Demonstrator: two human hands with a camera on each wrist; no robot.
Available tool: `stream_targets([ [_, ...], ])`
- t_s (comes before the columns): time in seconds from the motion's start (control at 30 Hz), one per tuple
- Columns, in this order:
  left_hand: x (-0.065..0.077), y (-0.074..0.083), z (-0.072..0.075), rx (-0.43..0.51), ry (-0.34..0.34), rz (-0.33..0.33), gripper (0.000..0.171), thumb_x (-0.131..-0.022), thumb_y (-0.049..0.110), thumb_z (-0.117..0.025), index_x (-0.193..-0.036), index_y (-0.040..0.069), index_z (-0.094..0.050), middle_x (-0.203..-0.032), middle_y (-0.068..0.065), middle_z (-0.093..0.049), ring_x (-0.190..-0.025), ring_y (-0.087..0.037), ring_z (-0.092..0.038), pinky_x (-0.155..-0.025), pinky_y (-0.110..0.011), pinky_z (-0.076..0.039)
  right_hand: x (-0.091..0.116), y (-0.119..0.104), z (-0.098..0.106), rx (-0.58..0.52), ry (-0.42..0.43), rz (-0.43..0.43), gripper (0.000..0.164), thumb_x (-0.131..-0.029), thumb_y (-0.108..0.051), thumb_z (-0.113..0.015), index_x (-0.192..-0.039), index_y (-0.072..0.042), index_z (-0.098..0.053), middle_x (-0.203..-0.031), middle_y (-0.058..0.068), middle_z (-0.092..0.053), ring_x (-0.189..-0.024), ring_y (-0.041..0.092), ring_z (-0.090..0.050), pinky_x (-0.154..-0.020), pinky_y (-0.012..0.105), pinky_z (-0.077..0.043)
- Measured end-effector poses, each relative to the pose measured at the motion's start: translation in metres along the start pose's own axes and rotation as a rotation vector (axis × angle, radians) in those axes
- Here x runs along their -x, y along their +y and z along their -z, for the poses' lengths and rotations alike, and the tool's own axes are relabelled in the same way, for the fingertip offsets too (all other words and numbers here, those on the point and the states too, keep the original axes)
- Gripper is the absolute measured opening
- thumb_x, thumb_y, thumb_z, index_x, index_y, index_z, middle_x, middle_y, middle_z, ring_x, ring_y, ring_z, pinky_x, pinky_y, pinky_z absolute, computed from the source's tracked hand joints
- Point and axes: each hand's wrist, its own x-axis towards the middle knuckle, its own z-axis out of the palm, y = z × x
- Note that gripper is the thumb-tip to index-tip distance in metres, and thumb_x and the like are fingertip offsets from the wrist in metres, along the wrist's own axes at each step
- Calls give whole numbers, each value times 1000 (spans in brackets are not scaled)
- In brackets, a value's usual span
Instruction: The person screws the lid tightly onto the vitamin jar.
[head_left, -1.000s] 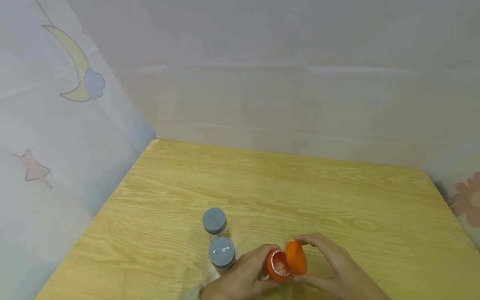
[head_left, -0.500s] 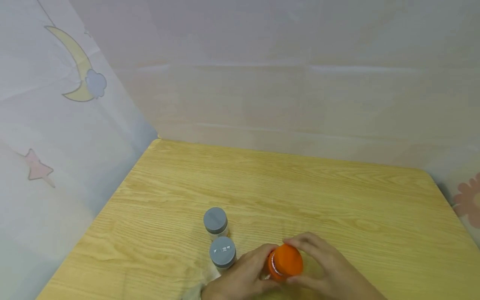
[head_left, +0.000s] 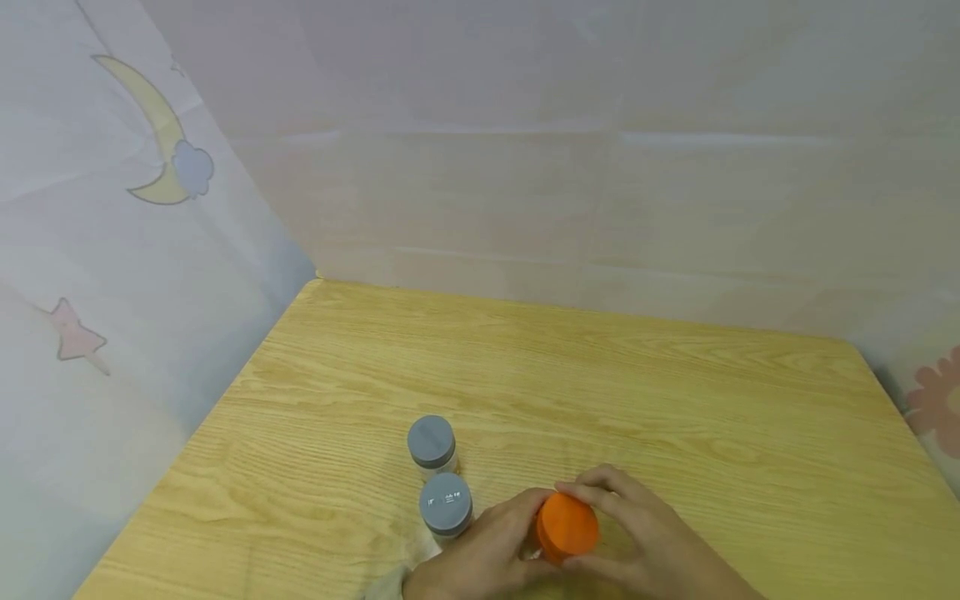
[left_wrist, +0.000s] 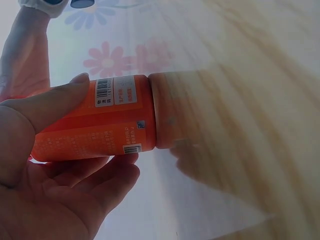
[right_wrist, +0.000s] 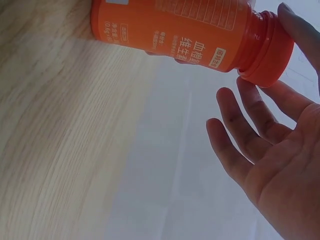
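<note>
An orange pill bottle [left_wrist: 95, 122] with printed labels stands on the table, its base touching the tabletop in both wrist views. My left hand [head_left: 487, 546] grips the bottle's body, thumb on one side and fingers on the other. On the bottle's mouth sits its orange lid [head_left: 568, 523]; in the right wrist view, a bit of the neck shows below the lid [right_wrist: 272, 52]. My right hand [head_left: 648, 533] pinches the lid's rim between thumb and fingertips, while its other fingers spread loosely. The bottle's inside is hidden by the lid.
Two clear jars with grey lids stand left of my left hand, one grey lid [head_left: 431, 441] farther back and another grey lid [head_left: 446, 504] nearer. The wood-grain table [head_left: 600, 375] meets a pale cloth wall [head_left: 480, 200] at its back edge.
The lid was tilted beside the open mouth, with pale tablets showing inside. My right hand has moved it left onto the bottle. My left hand has kept its grip.
</note>
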Motion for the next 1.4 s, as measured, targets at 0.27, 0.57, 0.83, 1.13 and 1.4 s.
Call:
stream_targets([
  [0.27, 0, -1, -1, -6, 11, -20, 48, -94, 31, -67, -136, 26, -45, -116, 14, -62, -96, 7, -56, -83, -15, -51, -1, 3, -6, -17, 10, 18, 62, -78, -34, -83, -132, -15, -60, -118, -7, -54, -101, 2, -54, -78, 22, -56],
  [0.57, 0, -3, -1, 1, 7, -6, 49, -94, 31, -67, -137, 26, -44, -116, 14, -61, -92, 6, -54, -80, -14, -50, -1, 1, -12, -30, 10, -50, 59, -78, -36, -84, -130, -19, -61, -114, -12, -54, -100, 1, -56, -77, 25, -58],
  [0.83, 1, -1, -1, 32, -5, 45, 46, -93, 32, -68, -135, 27, -48, -108, 16, -58, -89, 4, -53, -77, -14, -48, 2, 2, -24, -176, 113, -60, 61, -71, -30, -89, -121, -17, -57, -109, -10, -55, -100, 3, -56, -85, 23, -54],
  [1.13, 2, -3, -1, 21, -2, 21, 49, -93, 30, -69, -136, 28, -46, -123, 14, -61, -101, 5, -55, -85, -17, -51, 6, 0, -30, -208, 117, -100, 80, -66, -28, -92, -132, -9, -52, -127, -5, -58, -113, 2, -52, -92, 20, -47],
  [1.4, 2, -3, -1, 16, -10, -5, 51, -94, 34, -67, -138, 28, -43, -120, 15, -60, -101, 6, -55, -87, -16, -50, 13, 4, -23, -283, 53, -70, 73, -76, -16, -85, -141, -9, -52, -141, -1, -58, -133, 3, -49, -108, 16, -37],
])
